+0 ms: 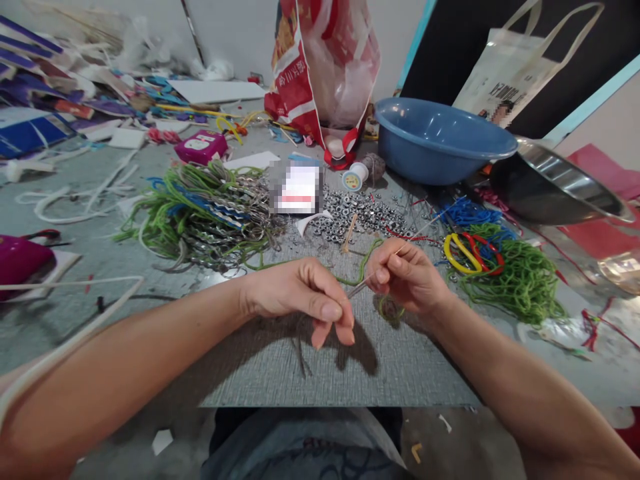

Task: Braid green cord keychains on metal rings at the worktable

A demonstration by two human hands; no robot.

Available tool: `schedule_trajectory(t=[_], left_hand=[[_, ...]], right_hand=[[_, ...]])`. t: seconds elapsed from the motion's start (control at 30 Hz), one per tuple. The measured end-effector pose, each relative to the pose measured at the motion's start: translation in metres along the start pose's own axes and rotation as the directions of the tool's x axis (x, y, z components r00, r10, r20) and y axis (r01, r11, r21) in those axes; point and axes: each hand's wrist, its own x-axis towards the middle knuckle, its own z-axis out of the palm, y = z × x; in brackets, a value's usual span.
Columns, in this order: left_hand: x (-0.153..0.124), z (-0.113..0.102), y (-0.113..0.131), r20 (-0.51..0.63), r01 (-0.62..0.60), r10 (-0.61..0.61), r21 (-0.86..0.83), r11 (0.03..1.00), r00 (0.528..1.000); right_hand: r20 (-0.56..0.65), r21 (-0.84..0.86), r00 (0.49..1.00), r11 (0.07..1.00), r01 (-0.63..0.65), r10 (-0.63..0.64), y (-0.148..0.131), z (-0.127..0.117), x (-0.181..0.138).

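Carefully now: right of the green bundle of cords and rings, your left hand has thumb and fingertips pressed together just at the tip of the thin metal needle; what they nip is too small to tell. Keep that pinch firm and low. Your right hand pinches the needle's shaft beside the green cord, which trails toward the nuts; keep it slack and unsnagged.
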Motion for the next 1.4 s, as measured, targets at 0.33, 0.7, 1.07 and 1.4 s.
schedule_trajectory(t=[0.33,0.7,1.07,1.4], left_hand=[[0.003,-0.007,-0.003,-0.445,-0.166,0.330,0.367,0.915,0.833],[0.013,-0.002,-0.008,-0.542,-0.325,0.282,0.017,0.946,0.792],[0.014,-0.008,-0.010,-0.502,0.006,0.224,0.415,0.910,0.835],[0.013,-0.012,-0.010,-0.239,0.014,0.212,0.694,0.720,0.948]], right_hand=[[-0.179,-0.410,0.919,0.876,0.254,-0.350,0.016,0.002,0.000],[0.415,-0.838,0.772,0.129,0.531,-0.481,0.024,0.005,-0.008],[0.182,-0.869,0.789,0.280,0.408,-0.587,0.015,0.003,-0.005],[0.175,-0.841,0.829,0.357,0.406,-0.532,0.016,0.006,-0.005]])
